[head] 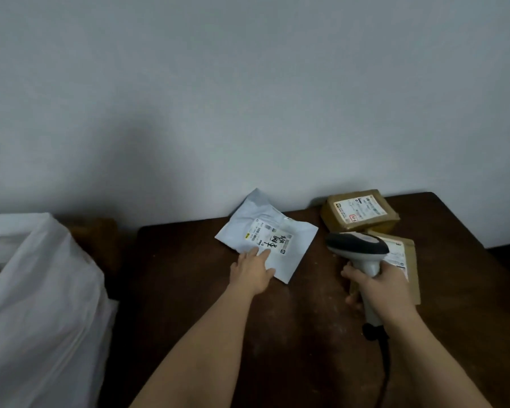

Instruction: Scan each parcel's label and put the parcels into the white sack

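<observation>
- While the left hand lies with straight fingers on the white mailer, that parcel rests label-up on the dark counter by the wall.
- Right hand: grip clenched around the scanner handle, over a flat brown parcel.
- Brown box sits behind.
- White sack stands left of the counter.
</observation>
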